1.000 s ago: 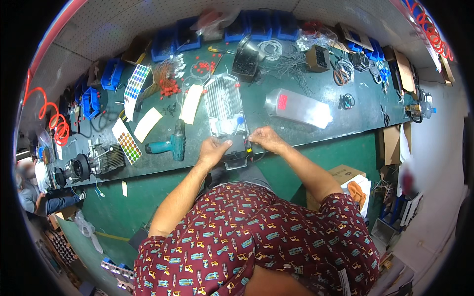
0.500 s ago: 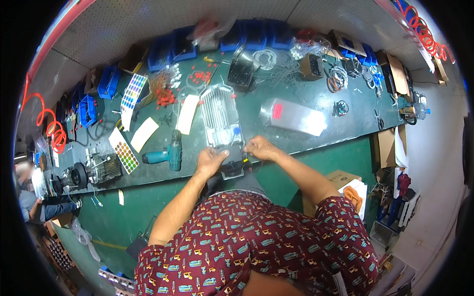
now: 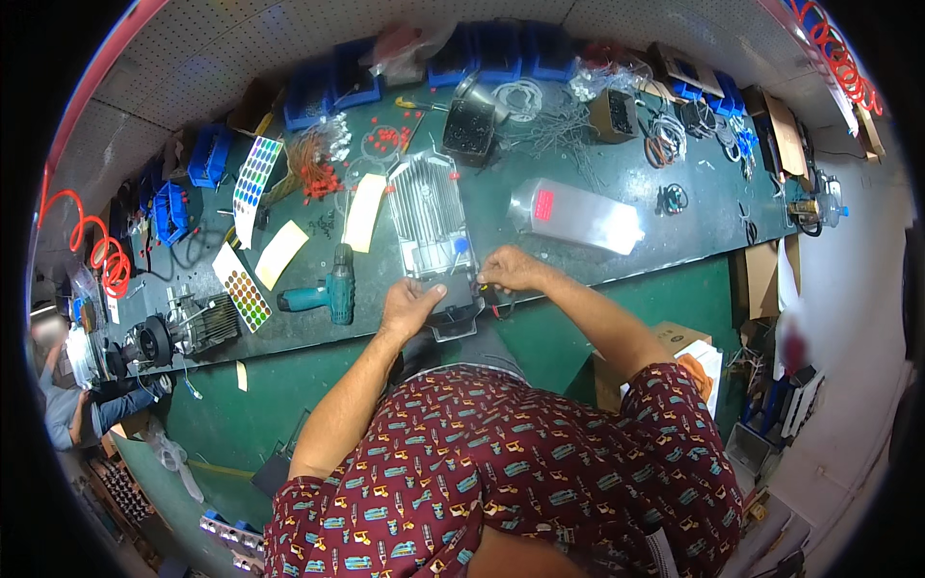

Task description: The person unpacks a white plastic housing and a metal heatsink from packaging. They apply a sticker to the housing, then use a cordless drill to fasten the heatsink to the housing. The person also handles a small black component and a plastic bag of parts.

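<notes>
A silver finned metal housing [image 3: 426, 207] lies on the green bench in front of me, its near end at the bench edge. At that end sits a dark box-like part [image 3: 453, 297] with a metal bracket [image 3: 456, 330] jutting over the edge. My left hand [image 3: 412, 304] is closed on the left side of the dark part, thumb on top. At its right side, my right hand [image 3: 509, 270] pinches a thin dark cable [image 3: 503, 310] with a small yellow piece near the fingertips. A blue round spot marks the housing near the hands.
Left of the housing lie a teal power drill [image 3: 339, 294], pale cards [image 3: 364, 214] and sticker sheets [image 3: 243, 289]. A clear plastic-wrapped piece [image 3: 578, 217] lies to the right. Blue bins [image 3: 453, 60] line the back; a motor assembly [image 3: 198, 318] stands left. Another person [image 3: 72, 395] is far left.
My right hand has shifted slightly right, and the yellow piece has come up to its fingertips, with the cable now looping below. My left hand keeps its hold on the dark part.
</notes>
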Demonstrator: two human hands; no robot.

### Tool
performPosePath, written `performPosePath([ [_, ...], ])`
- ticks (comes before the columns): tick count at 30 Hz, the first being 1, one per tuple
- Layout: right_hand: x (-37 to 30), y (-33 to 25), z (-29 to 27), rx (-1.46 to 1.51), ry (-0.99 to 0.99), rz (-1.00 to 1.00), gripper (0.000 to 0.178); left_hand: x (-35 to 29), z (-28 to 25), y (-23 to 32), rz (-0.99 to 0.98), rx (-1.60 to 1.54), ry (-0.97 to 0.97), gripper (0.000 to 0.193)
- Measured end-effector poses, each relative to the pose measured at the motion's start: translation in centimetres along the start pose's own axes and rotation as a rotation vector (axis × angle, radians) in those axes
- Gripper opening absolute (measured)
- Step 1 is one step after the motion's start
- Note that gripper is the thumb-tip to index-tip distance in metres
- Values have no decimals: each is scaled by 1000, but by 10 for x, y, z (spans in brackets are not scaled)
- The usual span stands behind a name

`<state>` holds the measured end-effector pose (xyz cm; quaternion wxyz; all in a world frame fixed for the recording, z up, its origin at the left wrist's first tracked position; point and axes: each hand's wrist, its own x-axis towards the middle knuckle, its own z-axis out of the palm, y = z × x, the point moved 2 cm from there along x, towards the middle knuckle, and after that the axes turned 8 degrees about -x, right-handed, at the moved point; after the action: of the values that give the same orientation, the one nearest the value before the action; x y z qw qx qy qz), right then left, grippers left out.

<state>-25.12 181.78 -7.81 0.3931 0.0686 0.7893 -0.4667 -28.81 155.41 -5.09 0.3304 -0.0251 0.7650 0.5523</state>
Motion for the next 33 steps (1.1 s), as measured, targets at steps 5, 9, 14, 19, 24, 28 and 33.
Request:
performPosePath([
  [5,-5,17,11,314,52,-33,31,2,0,-6,-15,-8,0,40],
  [9,-12,29,20,612,40,-9,33,1,-2,-2,-6,-17,-14,40],
  [14,-3,18,18,199,168,-35,18,1,-2,-2,-28,-9,1,40],
  [19,-8,6,18,225,177,-34,14,4,0,-4,-39,-38,-10,40],
  [24,-16,3,19,342,159,10,24,2,0,-7,-6,-41,-7,39],
  [28,-4,11,22,256,159,32,21,0,-1,-5,-14,-40,-1,38],
  [33,13,13,28,-226,347,34,16,1,2,-7,-9,-14,-8,37],
])
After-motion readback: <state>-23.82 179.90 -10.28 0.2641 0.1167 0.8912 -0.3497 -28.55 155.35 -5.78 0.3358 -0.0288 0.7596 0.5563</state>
